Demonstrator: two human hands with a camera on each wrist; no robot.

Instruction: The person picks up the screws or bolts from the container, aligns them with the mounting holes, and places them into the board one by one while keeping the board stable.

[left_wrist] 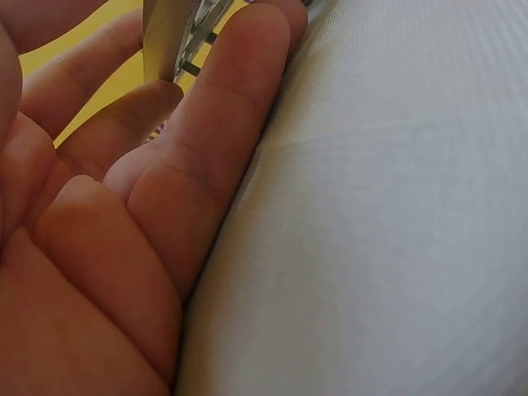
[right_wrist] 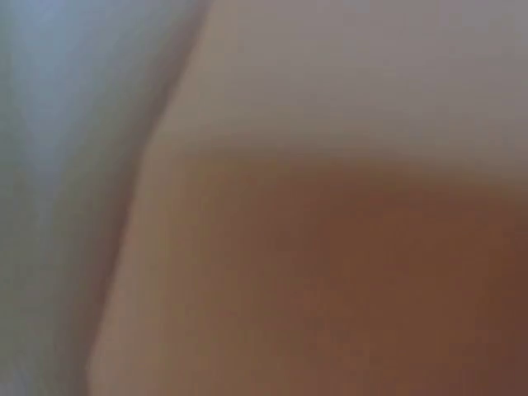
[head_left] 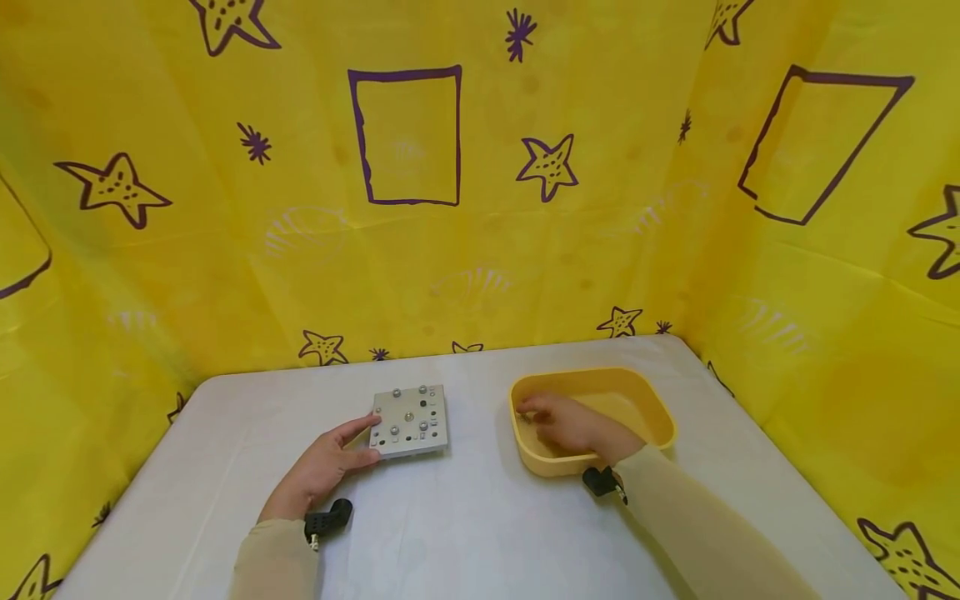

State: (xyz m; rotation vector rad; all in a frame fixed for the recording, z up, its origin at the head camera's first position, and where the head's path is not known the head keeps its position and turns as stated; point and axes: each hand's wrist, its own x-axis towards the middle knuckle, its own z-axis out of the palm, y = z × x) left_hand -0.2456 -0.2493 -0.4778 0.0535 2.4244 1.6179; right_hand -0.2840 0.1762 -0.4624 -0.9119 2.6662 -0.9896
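Note:
A square metal plate [head_left: 408,421] with holes and several bolts in its top is near the middle of the table in the head view. My left hand [head_left: 321,471] grips its left edge, thumb at the near corner and a finger farther up. In the left wrist view, the plate's edge [left_wrist: 169,37] shows beyond the fingers, with dark posts under it. My right hand [head_left: 568,423] reaches down inside a yellow plastic bin [head_left: 648,404]. By its fingertips lie small greyish bits [head_left: 525,418], too small to identify; whether they are pinched is unclear. The right wrist view is blurred.
A white cloth covers the table [head_left: 480,533]. Yellow curtains [head_left: 480,250] printed with stars and frames stand behind it and along both sides. Each wrist carries a small black camera mount [head_left: 327,518].

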